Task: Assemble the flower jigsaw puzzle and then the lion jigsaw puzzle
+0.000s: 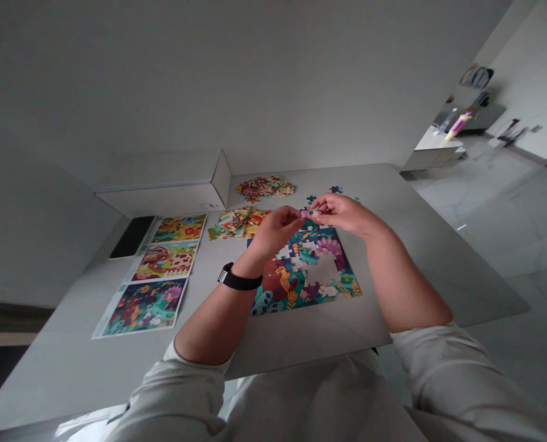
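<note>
Left hand (277,231) and right hand (347,216): pinching small purple-and-white cardboard jigsaw piece (306,213) | multicoloured, gapped rectangular jigsaw (292,281): nearby | advice: align tabs before pressing flat

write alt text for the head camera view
A person's left hand and right hand hold a small purple piece between them near the far edge of a partly filled jigsaw puzzle. Behind and left of it on a pale table lie two heaps of loose pieces, three printed pictures, a black rectangular object and a white box.
</note>
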{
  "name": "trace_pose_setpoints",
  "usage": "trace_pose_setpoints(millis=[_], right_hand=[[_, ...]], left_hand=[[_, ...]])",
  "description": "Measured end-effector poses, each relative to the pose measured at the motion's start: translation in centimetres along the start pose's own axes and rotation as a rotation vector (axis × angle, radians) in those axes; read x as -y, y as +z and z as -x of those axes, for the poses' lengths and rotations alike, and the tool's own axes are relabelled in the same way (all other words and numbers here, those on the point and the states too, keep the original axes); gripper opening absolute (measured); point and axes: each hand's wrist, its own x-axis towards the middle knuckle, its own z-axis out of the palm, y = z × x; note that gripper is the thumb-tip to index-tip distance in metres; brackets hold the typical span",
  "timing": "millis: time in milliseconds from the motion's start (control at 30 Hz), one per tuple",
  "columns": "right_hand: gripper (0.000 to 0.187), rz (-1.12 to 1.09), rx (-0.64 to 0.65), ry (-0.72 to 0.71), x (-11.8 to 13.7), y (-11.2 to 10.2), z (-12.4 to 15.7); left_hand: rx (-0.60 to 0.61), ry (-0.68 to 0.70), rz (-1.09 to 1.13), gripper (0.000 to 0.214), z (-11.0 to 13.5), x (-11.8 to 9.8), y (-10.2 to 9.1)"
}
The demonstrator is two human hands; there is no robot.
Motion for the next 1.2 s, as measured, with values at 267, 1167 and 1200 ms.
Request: trace_pose_setpoints(millis=[267,1167,1200], right_hand=[[0.033,0.008,-0.04,0.053,0.4,-0.5,0.3],[0.044,0.051,-0.187,0.232,-5.5,-1.2,6.3],[0.044,0.038,-0.17,0.259,-5.8,-1.1,6.3]], left_hand=[[-0.02,-0.004,-0.001,0.022,0.0,-0.1,-0.1],[0.499,0.117,-1.21,0.048,2.7,2.3,3.2],[0.491,0.122,-1.201,0.048,2.8,2.3,3.2]])
